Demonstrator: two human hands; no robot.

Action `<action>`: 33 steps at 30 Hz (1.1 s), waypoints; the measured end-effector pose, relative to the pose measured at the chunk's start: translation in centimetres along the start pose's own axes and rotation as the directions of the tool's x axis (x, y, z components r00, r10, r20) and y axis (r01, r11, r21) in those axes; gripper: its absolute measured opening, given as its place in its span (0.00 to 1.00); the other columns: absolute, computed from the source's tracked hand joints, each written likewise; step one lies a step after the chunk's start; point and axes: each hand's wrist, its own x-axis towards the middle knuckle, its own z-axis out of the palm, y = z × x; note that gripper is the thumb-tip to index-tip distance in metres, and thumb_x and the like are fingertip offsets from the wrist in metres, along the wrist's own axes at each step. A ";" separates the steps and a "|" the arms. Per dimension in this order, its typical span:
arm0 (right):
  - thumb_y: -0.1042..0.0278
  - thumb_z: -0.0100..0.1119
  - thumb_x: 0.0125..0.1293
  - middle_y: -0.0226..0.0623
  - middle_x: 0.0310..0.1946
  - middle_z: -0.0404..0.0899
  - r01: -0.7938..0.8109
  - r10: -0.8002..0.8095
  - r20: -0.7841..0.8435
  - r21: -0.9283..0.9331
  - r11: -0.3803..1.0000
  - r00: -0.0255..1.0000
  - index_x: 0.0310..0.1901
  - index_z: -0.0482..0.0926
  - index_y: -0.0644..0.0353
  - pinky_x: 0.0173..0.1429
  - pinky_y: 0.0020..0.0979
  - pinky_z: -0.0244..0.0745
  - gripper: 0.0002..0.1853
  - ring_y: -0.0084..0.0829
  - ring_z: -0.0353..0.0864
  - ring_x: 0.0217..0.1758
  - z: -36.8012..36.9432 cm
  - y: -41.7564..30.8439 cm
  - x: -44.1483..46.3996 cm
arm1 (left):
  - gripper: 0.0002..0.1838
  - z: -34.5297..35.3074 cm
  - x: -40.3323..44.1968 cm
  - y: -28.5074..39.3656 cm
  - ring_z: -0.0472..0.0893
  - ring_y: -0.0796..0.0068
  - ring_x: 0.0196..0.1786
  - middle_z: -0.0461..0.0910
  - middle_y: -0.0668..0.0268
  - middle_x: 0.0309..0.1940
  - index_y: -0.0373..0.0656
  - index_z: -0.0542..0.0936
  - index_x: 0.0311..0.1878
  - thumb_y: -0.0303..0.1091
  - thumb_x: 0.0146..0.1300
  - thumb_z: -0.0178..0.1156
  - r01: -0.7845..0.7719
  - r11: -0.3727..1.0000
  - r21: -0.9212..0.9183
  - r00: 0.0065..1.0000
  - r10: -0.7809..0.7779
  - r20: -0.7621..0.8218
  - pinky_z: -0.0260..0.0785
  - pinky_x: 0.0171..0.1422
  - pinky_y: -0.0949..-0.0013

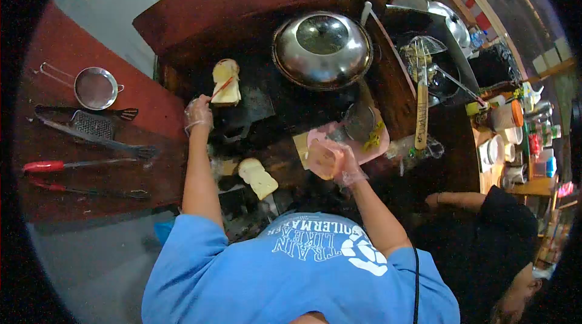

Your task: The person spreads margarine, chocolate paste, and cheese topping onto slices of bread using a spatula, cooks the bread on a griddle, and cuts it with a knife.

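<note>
My left hand (199, 114), in a clear plastic glove, has its fingers closed at the lower end of a thin reddish strip (223, 87). The strip lies slantwise across a slice of bread (227, 75) topped with pale yellow, cheese-like slices. My right hand (347, 165), also gloved, grips a flat pinkish-tan piece (323, 160) over a pink board (368, 153); its exact kind is unclear. Another slice of bread (258, 178) with a pale topping lies nearer my body, between my forearms.
A domed metal lid (323, 51) covers a pan at the back. To the right, a wire skimmer (421, 93) rests over a dark wok. Tongs (79, 165), a grater (93, 124) and a strainer (96, 89) are on the left. Another person's arm (458, 200) is at right.
</note>
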 end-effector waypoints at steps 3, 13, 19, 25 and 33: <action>0.48 0.51 0.64 0.38 0.60 0.76 0.444 -0.324 0.307 -0.675 0.589 0.895 0.58 0.76 0.60 0.65 0.35 0.74 0.28 0.34 0.77 0.60 -0.9 -1.3 3.2 | 0.07 0.9 -2.6 -1.6 0.82 0.49 0.42 0.82 0.50 0.37 0.44 0.80 0.43 0.25 0.64 0.56 -0.027 1.000 -0.013 0.999 0.027 0.030 0.73 0.43 0.53; 0.48 0.49 0.69 0.38 0.59 0.78 0.397 -0.348 0.286 -0.135 0.908 0.893 0.57 0.78 0.62 0.71 0.34 0.65 0.26 0.32 0.74 0.64 -0.4 -3.3 6.7 | 0.10 -2.0 -2.8 -0.4 0.82 0.49 0.42 0.82 0.49 0.37 0.44 0.82 0.46 0.24 0.64 0.56 0.058 0.998 -0.021 0.994 -0.060 -0.090 0.73 0.45 0.51; 0.50 0.48 0.67 0.33 0.58 0.78 0.280 -0.257 0.204 -0.095 0.955 0.945 0.57 0.79 0.61 0.68 0.33 0.69 0.26 0.32 0.75 0.61 -0.4 -3.3 6.6 | 0.08 -3.6 -4.1 -0.8 0.82 0.47 0.43 0.82 0.49 0.37 0.42 0.81 0.44 0.26 0.63 0.58 0.100 0.990 -0.103 0.981 -0.081 0.176 0.73 0.46 0.50; 0.46 0.52 0.60 0.36 0.56 0.78 0.009 -0.005 0.057 -0.060 0.998 0.998 0.57 0.78 0.54 0.64 0.45 0.74 0.28 0.39 0.77 0.60 0.0 -1.8 4.0 | 0.10 -3.8 -0.1 0.2 0.82 0.49 0.43 0.82 0.51 0.37 0.46 0.82 0.44 0.23 0.61 0.56 0.151 0.989 0.009 0.988 -0.150 -0.048 0.73 0.45 0.51; 0.45 0.49 0.62 0.38 0.61 0.74 -0.011 0.013 -0.018 0.079 0.997 1.000 0.60 0.76 0.54 0.65 0.50 0.74 0.29 0.43 0.74 0.63 -0.5 -1.8 1.2 | 0.09 0.0 -3.1 -4.8 0.81 0.48 0.42 0.82 0.53 0.35 0.46 0.83 0.42 0.24 0.61 0.57 -0.017 0.985 -0.170 0.997 0.029 0.066 0.73 0.46 0.51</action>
